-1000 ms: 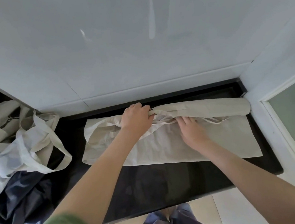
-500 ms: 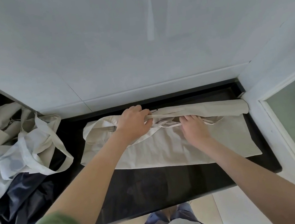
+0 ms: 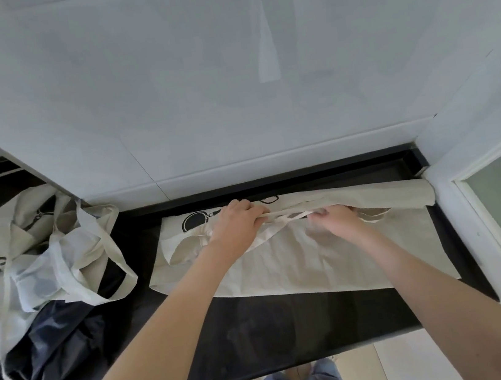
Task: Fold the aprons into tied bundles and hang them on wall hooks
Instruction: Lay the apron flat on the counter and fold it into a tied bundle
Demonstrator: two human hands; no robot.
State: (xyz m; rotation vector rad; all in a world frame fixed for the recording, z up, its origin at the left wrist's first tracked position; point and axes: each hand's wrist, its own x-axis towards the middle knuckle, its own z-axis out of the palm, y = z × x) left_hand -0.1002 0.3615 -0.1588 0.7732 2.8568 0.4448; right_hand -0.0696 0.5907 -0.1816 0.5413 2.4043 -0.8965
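Note:
A beige apron lies spread on the black counter, its far edge rolled into a long fold along the wall. A black round print shows at the fold's left end. My left hand grips the fold and a thin apron strap at the middle. My right hand is curled just right of it, pinching the same strap against the fold. More strap loops stick out from under the fold to the right.
A heap of beige aprons with loose straps lies at the left, on top of dark navy cloth. A white tiled wall rises behind the counter. A white door frame bounds the right end.
The fold has unrolled slightly, exposing the black print at its left end. My right hand went from lying flat on the cloth to pinching the strap beside my left hand.

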